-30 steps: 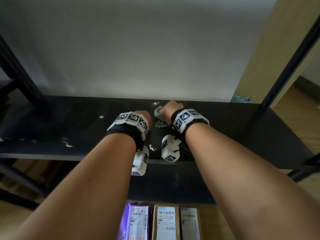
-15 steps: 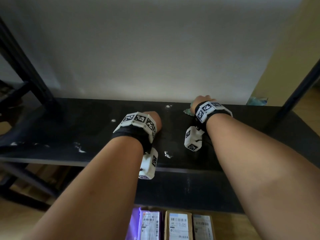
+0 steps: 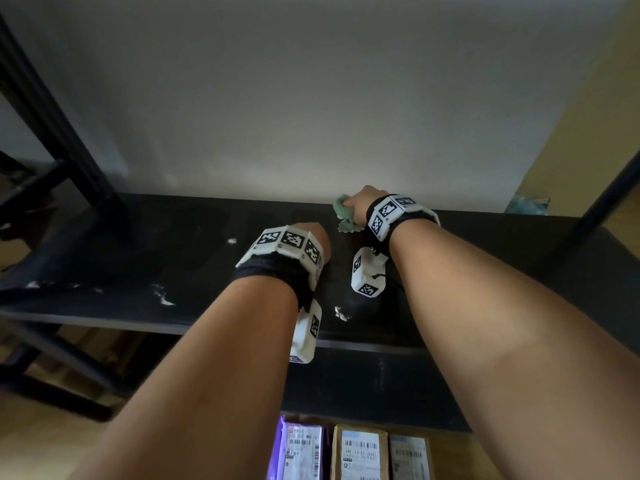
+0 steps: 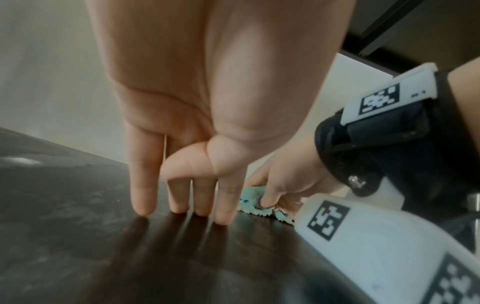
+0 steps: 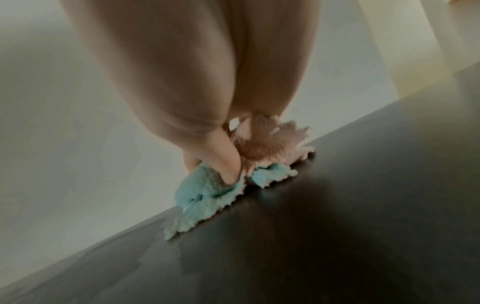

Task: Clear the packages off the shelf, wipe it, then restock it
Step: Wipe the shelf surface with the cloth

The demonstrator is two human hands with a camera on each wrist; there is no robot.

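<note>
A black shelf (image 3: 138,258) runs across the head view, bare of packages. My right hand (image 3: 363,202) grips a crumpled teal and pink cloth (image 3: 343,211) and holds it down on the shelf right at the back wall. The right wrist view shows the thumb (image 5: 226,166) dug into the cloth (image 5: 205,191). My left hand (image 3: 313,237) stands beside it, straight fingertips (image 4: 221,214) resting on the shelf (image 4: 130,257), holding nothing. Three packages (image 3: 360,452) with barcode labels lie on the floor below the shelf.
White flecks mark the shelf at its front left (image 3: 166,299), its middle front (image 3: 341,313) and its back (image 3: 231,241). Black frame posts rise at the left (image 3: 59,126) and right (image 3: 606,192). Something teal (image 3: 530,204) sits at the back right corner.
My right hand swept the cloth to the right along the shelf, then came back left and farther toward the wall. The left hand has stayed planted in the same spot.
</note>
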